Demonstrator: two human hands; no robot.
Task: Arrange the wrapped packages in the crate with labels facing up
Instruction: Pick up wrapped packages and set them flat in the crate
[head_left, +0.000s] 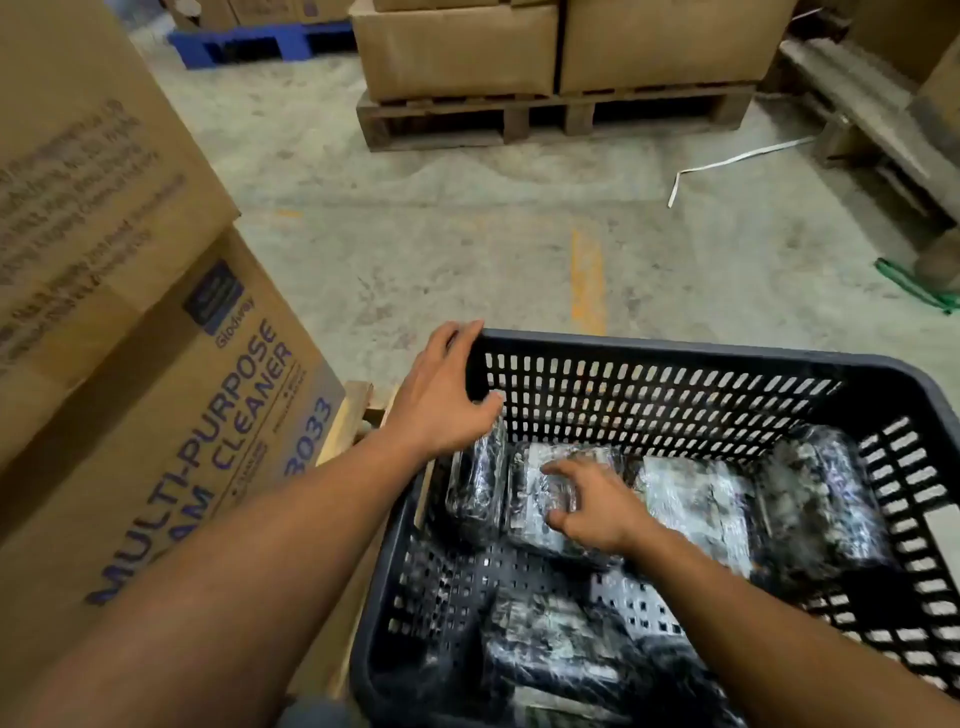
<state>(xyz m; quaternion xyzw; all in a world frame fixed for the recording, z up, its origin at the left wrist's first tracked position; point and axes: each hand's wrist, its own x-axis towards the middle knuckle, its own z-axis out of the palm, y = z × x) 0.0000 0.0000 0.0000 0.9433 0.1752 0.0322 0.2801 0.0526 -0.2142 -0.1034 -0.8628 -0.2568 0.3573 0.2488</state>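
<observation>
A dark perforated plastic crate (675, 358) sits low in front of me, holding several packages wrapped in clear film. My left hand (441, 395) grips the crate's far left corner, fingers over the rim and thumb inside. My right hand (592, 504) rests fingers spread on a wrapped package (535, 467) lying flat in the back row, touching its top. A narrow package (475, 488) stands on edge to its left against the crate wall. Two more packages (696, 499) (815, 499) lie to the right. Another package (545, 644) lies near the front. Labels are too blurred to read.
Stacked cardboard boxes (156, 364) printed "MULTI-PURPOSE FOAM CLEANER" stand close on the left. A wooden pallet (519, 119) loaded with boxes stands ahead across the concrete floor (467, 234). A white strap (727, 163) lies on the floor; another pallet (872, 119) is at the right.
</observation>
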